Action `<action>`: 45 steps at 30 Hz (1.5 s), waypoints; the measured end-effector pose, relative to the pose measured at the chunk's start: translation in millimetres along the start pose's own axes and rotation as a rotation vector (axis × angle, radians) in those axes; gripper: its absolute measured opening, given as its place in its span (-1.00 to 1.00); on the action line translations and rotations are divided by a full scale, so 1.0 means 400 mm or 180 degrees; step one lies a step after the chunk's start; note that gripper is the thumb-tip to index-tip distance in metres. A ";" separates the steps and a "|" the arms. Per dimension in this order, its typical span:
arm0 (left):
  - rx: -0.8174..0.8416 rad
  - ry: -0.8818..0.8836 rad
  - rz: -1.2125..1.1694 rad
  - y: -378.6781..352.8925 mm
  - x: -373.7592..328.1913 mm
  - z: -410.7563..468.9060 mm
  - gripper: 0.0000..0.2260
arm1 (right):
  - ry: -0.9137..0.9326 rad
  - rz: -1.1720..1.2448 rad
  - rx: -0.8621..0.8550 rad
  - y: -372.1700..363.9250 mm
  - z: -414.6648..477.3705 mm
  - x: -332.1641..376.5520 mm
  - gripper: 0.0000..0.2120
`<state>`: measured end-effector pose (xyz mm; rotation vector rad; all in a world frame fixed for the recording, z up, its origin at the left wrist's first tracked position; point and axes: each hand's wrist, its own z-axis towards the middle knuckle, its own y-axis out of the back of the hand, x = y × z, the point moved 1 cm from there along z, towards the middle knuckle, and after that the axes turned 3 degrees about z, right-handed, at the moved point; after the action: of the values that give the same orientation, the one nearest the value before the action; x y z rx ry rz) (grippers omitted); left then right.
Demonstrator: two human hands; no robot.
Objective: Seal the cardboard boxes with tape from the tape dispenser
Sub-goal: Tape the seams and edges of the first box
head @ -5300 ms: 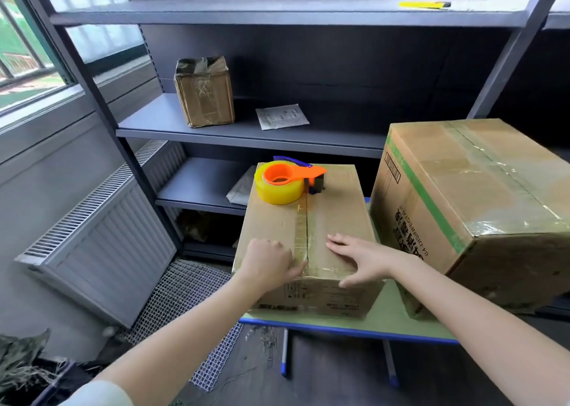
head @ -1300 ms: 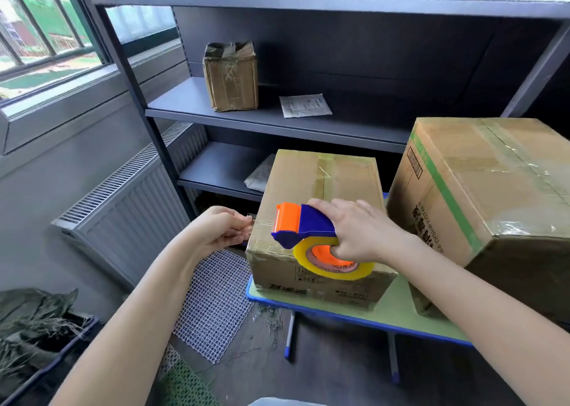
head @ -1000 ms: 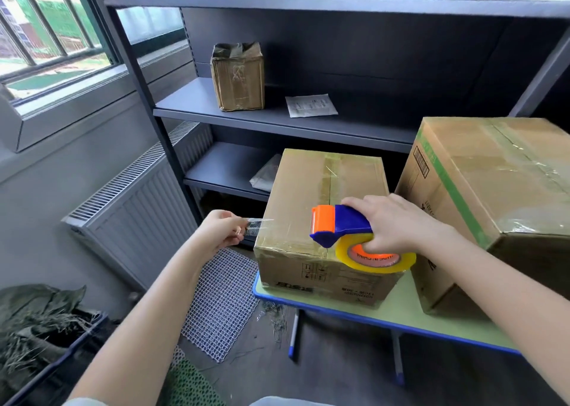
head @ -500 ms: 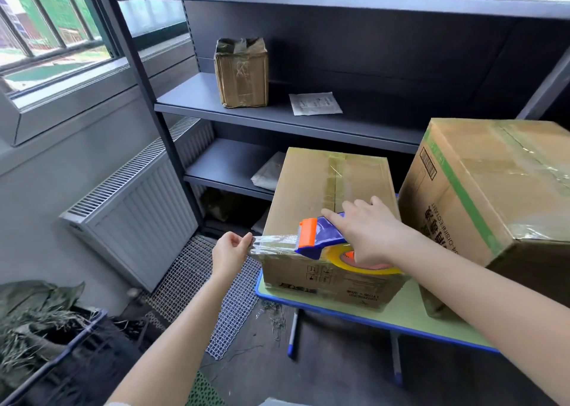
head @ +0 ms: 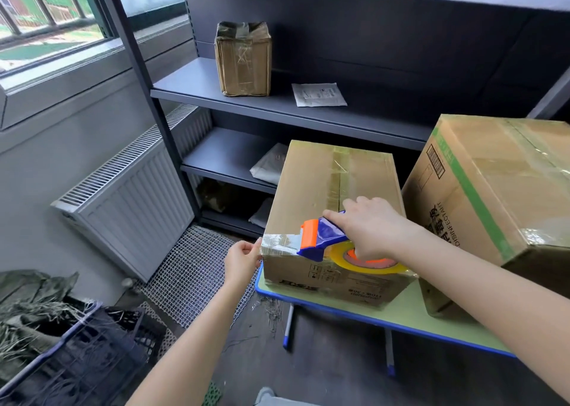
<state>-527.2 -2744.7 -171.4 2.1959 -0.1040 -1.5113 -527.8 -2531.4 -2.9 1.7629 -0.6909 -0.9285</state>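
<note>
**Cross strip started on the middle box's front edge**

Head view: At centre frame, a person's right hand [head: 368,228] is wrapped round the blue-and-orange dispenser [head: 320,237]. Its yellow roll hangs over the front face of the middle box [head: 311,189], which stands on a green table [head: 401,313] at lower right. The left hand [head: 242,259], just left of that box, pinches the free end of a clear strip [head: 280,242] at the box's near left corner. The strip runs along the top front edge from that corner to the dispenser's orange mouth. A band of tape already lies along the top seam, front to back.

The step in hand looks to be a cross strip along the front edge, with the end anchored and the run to the right not yet laid. The next move likely calls for drawing the dispenser rightward along the edge, strip taut and flat, with the left hand pinning the end. A cut at the far corner would follow; slack would invite wrinkles.

Counted:
- **Boxes:** three. They are the middle box, a large box [head: 493,183] just beside it at right with tape over its top, and a small box [head: 243,58] on a shelf [head: 277,103] at upper centre.
- **Others:** one dispenser, one table and two hands.

Also in frame are a paper sheet [head: 319,94] on the shelf, a radiator [head: 132,202] at left and a dark crate [head: 77,359] at lower left.
</note>
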 end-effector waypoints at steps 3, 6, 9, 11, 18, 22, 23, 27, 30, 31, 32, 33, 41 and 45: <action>-0.0153 -0.0109 0.0182 0.006 -0.006 -0.002 -0.70 | 0.0062 0.0041 0.0085 0.006 0.011 -0.009 -0.27; -0.0289 -0.0233 0.0482 0.015 -0.022 -0.004 -0.71 | 0.0105 0.0104 0.0262 0.011 0.019 -0.013 -0.26; -0.0139 -0.0027 0.0500 0.022 -0.013 0.000 -0.71 | 0.0088 0.0109 0.0288 0.010 0.016 -0.009 -0.26; -0.0107 -0.0018 0.0530 0.020 0.002 -0.007 -0.78 | 0.0041 0.0080 0.0212 0.006 0.008 -0.007 -0.27; -0.0349 -0.2424 0.1100 0.010 -0.033 -0.081 -0.64 | -0.0079 -0.0086 0.0039 0.008 -0.006 -0.007 -0.33; -0.0708 -0.2835 0.1988 -0.031 -0.016 -0.096 -0.59 | -0.0112 0.0006 0.0092 0.007 -0.012 -0.004 -0.30; -0.0767 -0.2761 0.2018 -0.040 -0.014 -0.097 -0.58 | -0.0105 0.0011 0.0083 0.007 -0.014 -0.003 -0.29; -0.0940 -0.2591 0.1974 -0.063 -0.013 -0.092 -0.59 | -0.0057 -0.0075 -0.0016 0.004 -0.025 0.003 -0.30; -0.0871 -0.2621 0.2017 -0.063 -0.009 -0.089 -0.60 | -0.0103 -0.0087 -0.0042 0.002 -0.028 0.003 -0.30; -0.0844 -0.2619 0.1995 -0.063 -0.006 -0.087 -0.59 | -0.0112 -0.0093 -0.0035 0.002 -0.027 0.001 -0.30; -0.0834 -0.2620 0.1968 -0.064 -0.004 -0.084 -0.59 | -0.0120 -0.0097 -0.0014 0.003 -0.025 0.000 -0.30; -0.0858 -0.2638 0.1957 -0.063 0.000 -0.081 -0.57 | -0.0125 -0.0096 0.0010 0.004 -0.023 0.000 -0.29; -0.0906 -0.2803 0.1826 -0.019 0.004 -0.034 -0.70 | -0.0149 0.0011 -0.0031 0.022 0.002 0.013 -0.30; -0.0736 -0.2695 0.1680 0.041 0.018 0.027 -0.64 | -0.0080 0.0237 -0.0049 0.040 0.049 0.054 -0.33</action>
<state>-530.7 -2765.2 -173.6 1.1017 -0.6759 -1.8802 -532.8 -2563.9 1.7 1.7030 -0.7585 -0.9044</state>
